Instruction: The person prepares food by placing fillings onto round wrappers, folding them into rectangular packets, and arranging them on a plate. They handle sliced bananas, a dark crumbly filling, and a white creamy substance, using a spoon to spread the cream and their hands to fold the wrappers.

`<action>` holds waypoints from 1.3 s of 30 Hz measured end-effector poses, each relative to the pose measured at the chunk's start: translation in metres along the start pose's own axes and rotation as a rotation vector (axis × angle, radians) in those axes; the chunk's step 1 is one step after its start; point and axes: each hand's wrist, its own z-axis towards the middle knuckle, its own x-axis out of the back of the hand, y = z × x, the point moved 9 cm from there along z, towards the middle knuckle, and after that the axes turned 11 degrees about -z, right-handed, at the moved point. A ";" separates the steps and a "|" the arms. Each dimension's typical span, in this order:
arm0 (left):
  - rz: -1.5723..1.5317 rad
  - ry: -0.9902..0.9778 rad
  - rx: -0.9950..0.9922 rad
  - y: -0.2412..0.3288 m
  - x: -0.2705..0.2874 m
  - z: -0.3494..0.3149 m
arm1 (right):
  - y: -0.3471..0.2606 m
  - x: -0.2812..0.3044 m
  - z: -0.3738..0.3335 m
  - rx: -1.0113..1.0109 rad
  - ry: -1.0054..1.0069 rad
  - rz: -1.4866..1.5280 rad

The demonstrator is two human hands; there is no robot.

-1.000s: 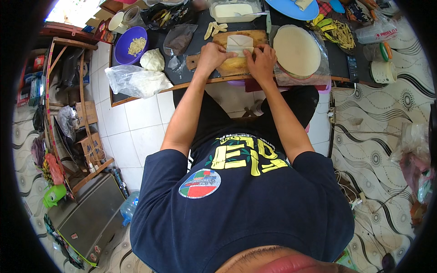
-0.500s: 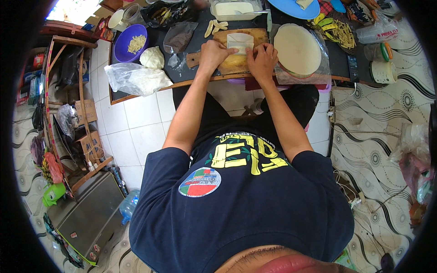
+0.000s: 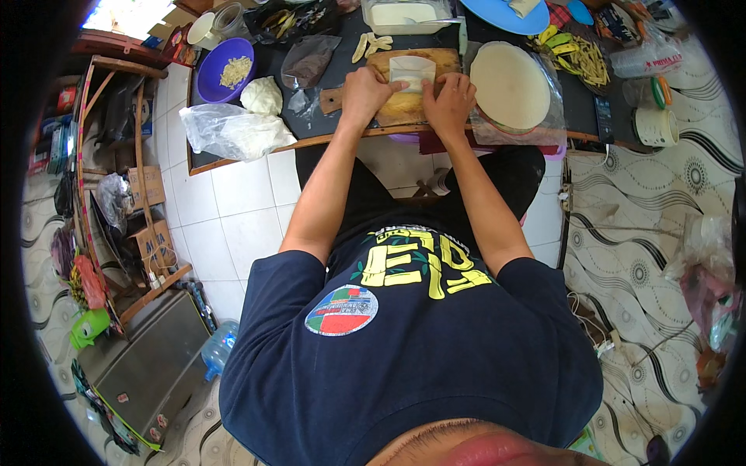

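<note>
A pale, thin spring roll wrapper (image 3: 412,68), partly folded into a packet, lies on a wooden cutting board (image 3: 400,113). My left hand (image 3: 368,92) grips its near left corner, thumb laid along the folded edge. At the near right corner my right hand (image 3: 449,99) pinches the wrapper with bent fingers. Whatever the fold encloses is hidden. Right of the board rests a stack of round wrappers (image 3: 510,85) on clear plastic. Peeled banana pieces (image 3: 371,46) lie just beyond the board's far left corner.
To the left are a purple bowl (image 3: 208,89) with chopped pale pieces, a white bundle (image 3: 262,97) and a plastic bag (image 3: 233,133). A white tub (image 3: 400,15) and blue plate (image 3: 505,14) stand at the back. Banana peels (image 3: 584,58) lie at the far right.
Both hands stay at the wrapper's near corners, with only slight finger movement. The whole view has shifted a little; nothing else has visibly moved.
</note>
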 end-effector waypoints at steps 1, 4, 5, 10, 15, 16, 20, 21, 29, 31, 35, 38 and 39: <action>0.020 0.017 -0.027 0.004 0.002 -0.002 | 0.000 0.000 0.000 -0.001 0.004 -0.004; 0.081 0.038 -0.059 0.012 0.004 -0.006 | 0.001 -0.002 0.001 -0.008 -0.001 -0.022; 0.101 0.040 -0.061 0.014 0.004 -0.008 | 0.002 -0.003 0.001 -0.014 -0.004 -0.019; 0.183 0.029 -0.417 0.052 -0.006 -0.022 | 0.003 -0.005 0.003 -0.050 -0.022 -0.004; 0.375 -0.073 -0.777 0.062 -0.038 -0.042 | 0.009 -0.011 0.007 -0.062 -0.020 0.009; 0.410 -0.075 -0.811 0.062 -0.046 -0.046 | 0.009 -0.011 0.007 -0.063 -0.016 0.012; 0.595 -0.072 -0.782 0.048 -0.062 -0.052 | 0.010 -0.012 0.007 -0.084 -0.023 0.011; 0.585 -0.076 -0.768 0.046 -0.063 -0.052 | 0.010 -0.012 0.007 -0.082 -0.025 0.014; 0.450 -0.128 -0.705 0.040 -0.061 -0.055 | 0.000 -0.003 0.001 0.045 0.021 0.042; 0.439 -0.141 -0.715 0.040 -0.060 -0.055 | -0.011 0.006 -0.005 0.190 0.083 0.007; 0.370 -0.151 -0.732 0.044 -0.054 -0.051 | -0.024 0.008 -0.008 0.389 0.075 -0.027; 0.292 -0.146 -0.776 0.042 -0.047 -0.043 | -0.027 0.011 -0.006 0.432 0.054 -0.015; 0.283 -0.167 -0.777 0.040 -0.047 -0.040 | -0.028 0.013 -0.007 0.449 0.042 -0.007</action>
